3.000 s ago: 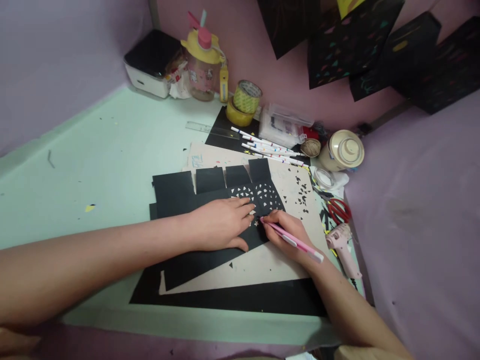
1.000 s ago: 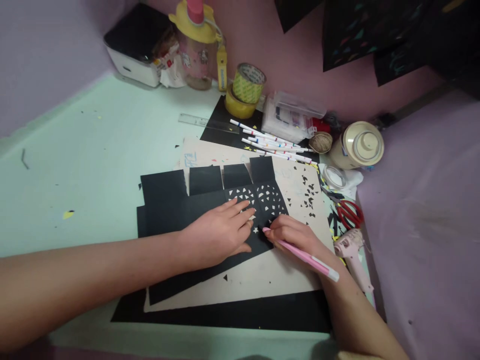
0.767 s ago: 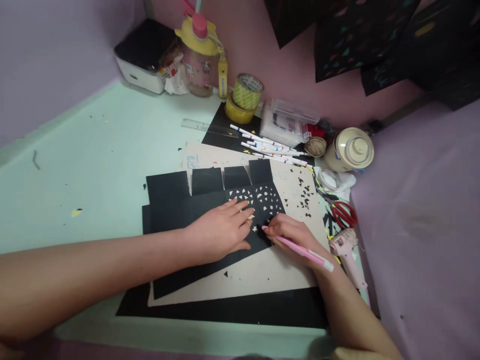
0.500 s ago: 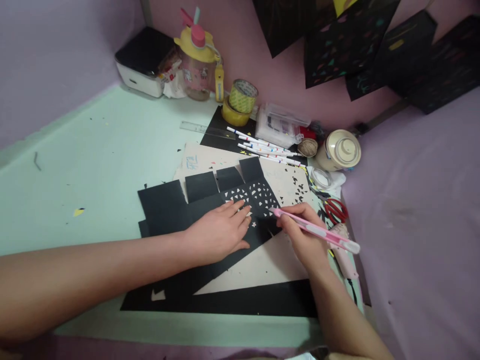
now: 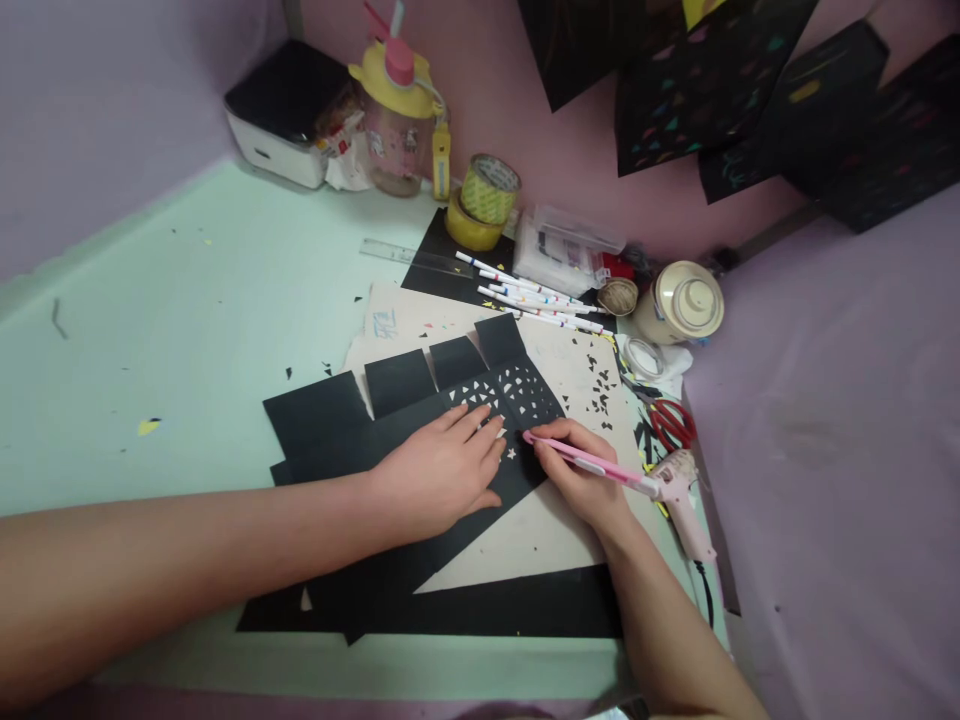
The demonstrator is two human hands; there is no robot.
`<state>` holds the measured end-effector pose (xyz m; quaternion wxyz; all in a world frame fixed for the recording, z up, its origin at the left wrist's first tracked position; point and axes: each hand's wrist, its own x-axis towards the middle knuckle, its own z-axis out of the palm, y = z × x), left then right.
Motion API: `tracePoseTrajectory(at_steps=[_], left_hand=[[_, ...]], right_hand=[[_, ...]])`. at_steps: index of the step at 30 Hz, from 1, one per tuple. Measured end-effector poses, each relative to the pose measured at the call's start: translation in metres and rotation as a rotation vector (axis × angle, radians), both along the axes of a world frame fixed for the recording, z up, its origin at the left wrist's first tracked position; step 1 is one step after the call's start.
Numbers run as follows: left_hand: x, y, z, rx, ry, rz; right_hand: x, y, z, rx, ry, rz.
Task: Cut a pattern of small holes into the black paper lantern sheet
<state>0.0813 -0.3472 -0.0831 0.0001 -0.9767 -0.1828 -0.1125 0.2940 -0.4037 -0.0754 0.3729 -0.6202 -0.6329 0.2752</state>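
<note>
Cutwork part-done: right hand [image 5: 583, 482] is gripping pink knife [image 5: 594, 464] beside finished cut-outs [image 5: 517, 386]; flat, open left hand [image 5: 442, 472] is pinning black paper [image 5: 330, 430], uncut leftward of both hands.

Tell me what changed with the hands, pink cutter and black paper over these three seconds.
The black paper swung, its near end sliding over the near-left corner of the beige board. The right hand briefly raised the pink cutter, then lowered its tip back beside the star cutout. The left hand stays flat on the paper.
</note>
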Motion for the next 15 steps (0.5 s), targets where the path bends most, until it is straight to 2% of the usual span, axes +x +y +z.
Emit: tracePoseTrajectory(at_steps=[10, 15], left_hand=[[-0.001, 0.002, 0.001, -0.004, 0.007, -0.006], [-0.001, 0.005, 0.001, -0.051, -0.001, -0.037]], right_hand=[[0.012, 0.004, 0.002, -0.013, -0.028, 0.135], [0.012, 0.003, 0.003, -0.032, -0.042, 0.127]])
